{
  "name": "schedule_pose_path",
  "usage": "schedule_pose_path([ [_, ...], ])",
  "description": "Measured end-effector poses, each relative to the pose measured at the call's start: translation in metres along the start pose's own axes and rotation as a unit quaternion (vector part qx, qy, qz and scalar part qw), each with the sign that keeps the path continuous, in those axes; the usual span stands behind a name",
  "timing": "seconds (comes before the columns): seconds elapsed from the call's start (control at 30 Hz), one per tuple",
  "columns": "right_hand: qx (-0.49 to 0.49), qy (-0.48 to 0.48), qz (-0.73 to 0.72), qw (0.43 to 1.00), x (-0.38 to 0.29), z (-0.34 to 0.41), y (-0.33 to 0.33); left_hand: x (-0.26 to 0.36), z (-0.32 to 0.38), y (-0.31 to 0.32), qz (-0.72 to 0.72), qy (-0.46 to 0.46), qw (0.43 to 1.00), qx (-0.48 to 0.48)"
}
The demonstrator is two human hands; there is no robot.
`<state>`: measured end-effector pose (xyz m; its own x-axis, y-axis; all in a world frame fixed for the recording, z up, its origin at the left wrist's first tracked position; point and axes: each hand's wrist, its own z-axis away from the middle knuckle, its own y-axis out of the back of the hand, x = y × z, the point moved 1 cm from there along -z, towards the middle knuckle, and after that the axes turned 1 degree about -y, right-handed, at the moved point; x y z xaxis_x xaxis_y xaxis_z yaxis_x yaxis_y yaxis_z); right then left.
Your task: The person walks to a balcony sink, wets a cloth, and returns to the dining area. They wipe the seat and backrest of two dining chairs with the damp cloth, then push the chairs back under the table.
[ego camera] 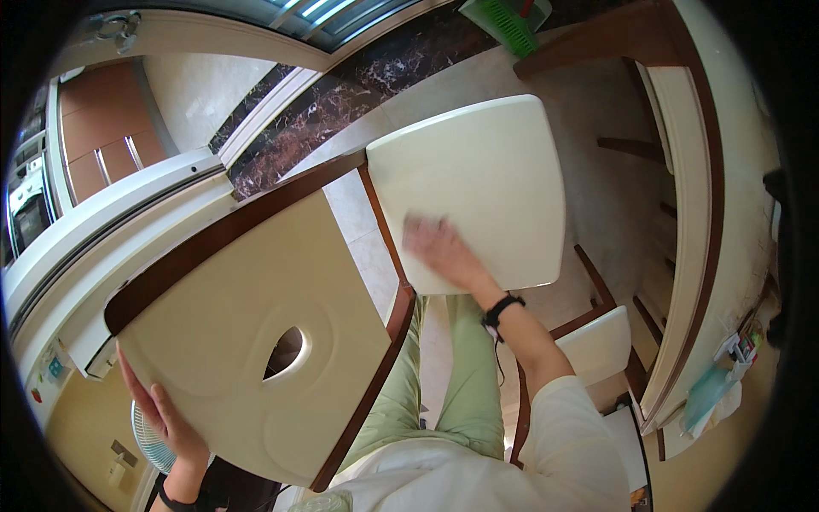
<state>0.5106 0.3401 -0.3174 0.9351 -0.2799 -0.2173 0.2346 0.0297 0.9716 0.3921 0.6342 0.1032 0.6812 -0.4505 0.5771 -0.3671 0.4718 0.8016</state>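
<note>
A dining chair with a cream backrest (256, 275) and dark brown wooden side rails stands before me. The backrest has a leaf-shaped cut-out. My left hand (160, 409) grips its top edge, with the thumb on the near face. Blurred by motion, my right hand (441, 249) lies on the glossy cream seat (486, 173), close to the backrest side. The fingers curl down, and whether something is under them cannot be made out. A black band (502, 313) circles the right wrist.
A table (694, 192) with a brown edge runs along the right, chairs tucked beneath it. Another cream chair seat (595, 345) is right of my arm. A green dustpan (505, 29) stands at the top, a fan (150, 441) at lower left. A sliding-door track (115, 217) lies left.
</note>
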Motion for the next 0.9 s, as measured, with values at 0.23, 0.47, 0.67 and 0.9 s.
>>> schedule_pose_path([
  [0.23, -0.035, -0.188, -0.044, 0.981, 0.11, 0.046, 0.032, 0.003, 0.005, 0.008, -0.105, 0.034, 0.994, -0.008],
  [0.47, 0.127, -0.271, -0.017, 0.954, 0.124, -0.141, 0.011, 0.003, 0.007, 0.01, -0.127, 0.035, 0.991, -0.011],
  [0.67, 0.029, 0.037, -0.177, 0.983, 0.025, -0.078, 0.013, -0.003, 0.013, 0.015, -0.132, 0.043, 0.99, -0.018],
  [0.9, 0.064, -0.299, -0.039, 0.951, 0.118, -0.104, 0.028, -0.004, 0.017, 0.019, -0.145, 0.047, 0.988, -0.006],
])
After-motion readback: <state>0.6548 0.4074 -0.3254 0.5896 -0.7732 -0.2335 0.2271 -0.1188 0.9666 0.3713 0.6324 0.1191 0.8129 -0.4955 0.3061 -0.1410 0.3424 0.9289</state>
